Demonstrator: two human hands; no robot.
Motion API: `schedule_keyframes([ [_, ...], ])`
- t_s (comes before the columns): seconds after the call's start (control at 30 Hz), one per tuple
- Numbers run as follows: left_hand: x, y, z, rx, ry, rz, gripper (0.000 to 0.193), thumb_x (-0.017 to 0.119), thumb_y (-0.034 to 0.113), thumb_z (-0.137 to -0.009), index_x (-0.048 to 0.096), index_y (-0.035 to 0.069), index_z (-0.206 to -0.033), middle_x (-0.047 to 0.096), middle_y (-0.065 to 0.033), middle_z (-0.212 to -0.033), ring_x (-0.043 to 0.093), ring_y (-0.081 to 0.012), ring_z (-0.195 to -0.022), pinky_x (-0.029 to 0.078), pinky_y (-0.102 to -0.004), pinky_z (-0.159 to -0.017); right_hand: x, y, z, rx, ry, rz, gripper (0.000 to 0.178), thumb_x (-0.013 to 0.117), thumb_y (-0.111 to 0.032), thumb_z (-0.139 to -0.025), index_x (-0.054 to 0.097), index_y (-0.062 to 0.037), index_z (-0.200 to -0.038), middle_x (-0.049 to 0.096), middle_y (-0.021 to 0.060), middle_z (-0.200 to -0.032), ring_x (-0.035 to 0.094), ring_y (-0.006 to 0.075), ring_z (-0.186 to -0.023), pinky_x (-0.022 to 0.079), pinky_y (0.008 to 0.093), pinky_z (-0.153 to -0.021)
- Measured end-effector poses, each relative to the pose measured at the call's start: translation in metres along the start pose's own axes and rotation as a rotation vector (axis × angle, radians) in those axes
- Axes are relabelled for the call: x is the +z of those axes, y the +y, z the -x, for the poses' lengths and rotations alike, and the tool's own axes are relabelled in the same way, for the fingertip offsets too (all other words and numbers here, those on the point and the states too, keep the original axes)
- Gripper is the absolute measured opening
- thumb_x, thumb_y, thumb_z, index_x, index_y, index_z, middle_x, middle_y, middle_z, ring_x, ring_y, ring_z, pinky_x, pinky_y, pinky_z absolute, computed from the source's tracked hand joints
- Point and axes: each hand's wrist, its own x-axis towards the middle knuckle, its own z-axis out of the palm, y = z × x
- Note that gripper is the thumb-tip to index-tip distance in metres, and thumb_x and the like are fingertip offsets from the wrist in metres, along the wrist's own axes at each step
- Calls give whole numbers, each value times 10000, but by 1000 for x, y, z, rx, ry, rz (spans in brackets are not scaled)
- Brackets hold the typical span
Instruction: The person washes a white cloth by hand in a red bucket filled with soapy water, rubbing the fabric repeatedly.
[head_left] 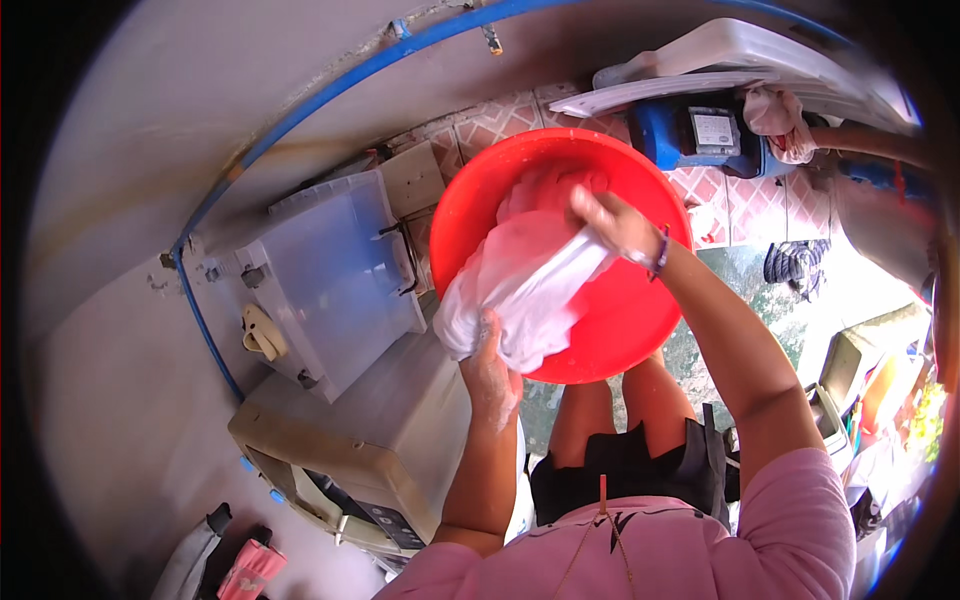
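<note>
A wide red plastic basin (640,315) stands in front of me. A wet-looking white cloth (515,290) is bunched over its left side and stretched between my two hands; I cannot tell which garment or linen it is. At the basin's near left rim, my left hand (490,375) has its fingers wrapped round the lower end of the cloth, with whitish suds on the hand and wrist. My right hand (620,225), slightly blurred, is closed on the cloth's other end above the right half of the basin. More of the fabric lies against the basin's far inner wall.
Left of the basin are a translucent plastic storage box (330,280) and a beige appliance (350,420) with a control panel. A blue pump-like machine (690,135) lies beyond the far right rim. A blue pipe (300,110) runs along the wall. A dark striped cloth (795,265) is on the right.
</note>
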Motion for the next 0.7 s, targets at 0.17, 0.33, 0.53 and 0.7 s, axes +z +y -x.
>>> schedule_keyframes([
  [0.17,3,-6,-12,28,78,104,361,513,146,-917,422,-8,-1231,527,-149,-1188,553,-269,-1067,468,-421,-900,-11,60,6,-280,-244,124,341,736,-346,-759,620,-28,-803,558,23,-598,534,80,-540,422,214,-487],
  [0.33,0,-28,-17,-114,179,99,247,470,160,-926,482,-8,-1106,555,-141,-1053,582,-255,-984,479,-395,-821,85,-20,41,-472,-66,-385,293,625,-275,-835,601,-6,-722,591,89,-653,573,185,-588,482,281,-573],
  [0.53,52,-26,19,-427,135,120,201,438,196,-943,595,74,-915,567,-28,-873,588,-146,-764,487,-280,-641,90,3,8,-420,238,-2,476,576,-343,-880,527,-6,-548,414,145,-413,425,290,-362,388,361,-404],
  [0.7,28,-29,7,-394,43,97,194,433,230,-944,524,87,-1037,544,-48,-977,571,-175,-861,490,-333,-692,132,-23,75,-975,141,163,302,594,-253,-858,591,-57,-629,525,117,-545,512,290,-454,441,358,-445],
])
